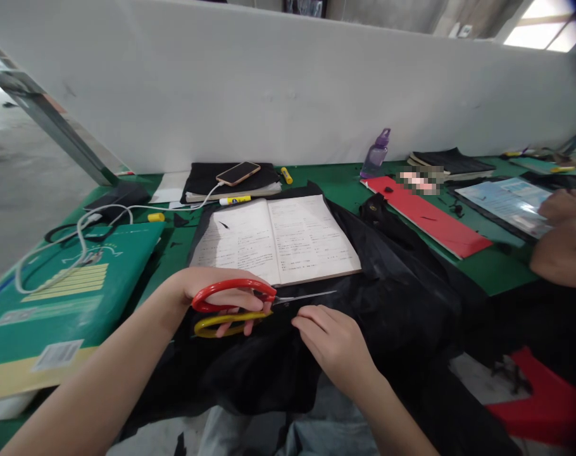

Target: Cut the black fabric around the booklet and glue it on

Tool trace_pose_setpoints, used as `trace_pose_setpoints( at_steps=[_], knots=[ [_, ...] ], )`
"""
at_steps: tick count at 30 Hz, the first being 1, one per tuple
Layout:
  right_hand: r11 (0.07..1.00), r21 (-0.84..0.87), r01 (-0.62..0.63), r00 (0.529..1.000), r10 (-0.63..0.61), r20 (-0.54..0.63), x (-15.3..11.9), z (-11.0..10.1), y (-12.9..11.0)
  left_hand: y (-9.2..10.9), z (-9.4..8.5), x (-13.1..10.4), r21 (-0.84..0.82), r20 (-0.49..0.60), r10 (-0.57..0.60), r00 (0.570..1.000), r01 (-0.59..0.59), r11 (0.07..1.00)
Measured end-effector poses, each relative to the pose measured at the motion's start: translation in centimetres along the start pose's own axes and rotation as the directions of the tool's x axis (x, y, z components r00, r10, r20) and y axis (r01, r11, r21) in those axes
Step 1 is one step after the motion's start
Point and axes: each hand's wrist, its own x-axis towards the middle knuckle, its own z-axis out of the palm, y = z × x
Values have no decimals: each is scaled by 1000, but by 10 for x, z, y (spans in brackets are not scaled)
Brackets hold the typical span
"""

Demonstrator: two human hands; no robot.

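Note:
My left hand [233, 298] is closed on a pair of scissors [265, 289] with one red and one yellow handle loop, the fingers passing through the loops. The metal blades point right across black cloth [264, 373]. Just below the blade tips, my right hand [333, 342] pinches the cloth between thumb and fingers. The cloth drapes over the table edge and my lap. An open book [311, 244] with printed pages lies on the cloth beyond both hands, a small black scrap on its left page.
A green book [79, 304] with a white cable lies left. Behind are a phone [239, 173] on a black-covered book and a yellow-and-white glue stick [235, 200]. A red folder [425, 218] and purple bottle [376, 155] stand right, near another person's arm [561, 253].

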Motion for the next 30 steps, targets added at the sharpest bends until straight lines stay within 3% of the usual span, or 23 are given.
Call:
trace_pose_setpoints(
  at_steps=[17, 30],
  knots=[
    [999, -25, 31, 998, -32, -53, 4, 1, 1, -5, 1, 8, -39, 59, -7, 998, 10, 999],
    [999, -4, 49, 998, -49, -38, 3, 1, 3, -12, 1, 13, 13, -6, 53, 999, -53, 999]
  ],
)
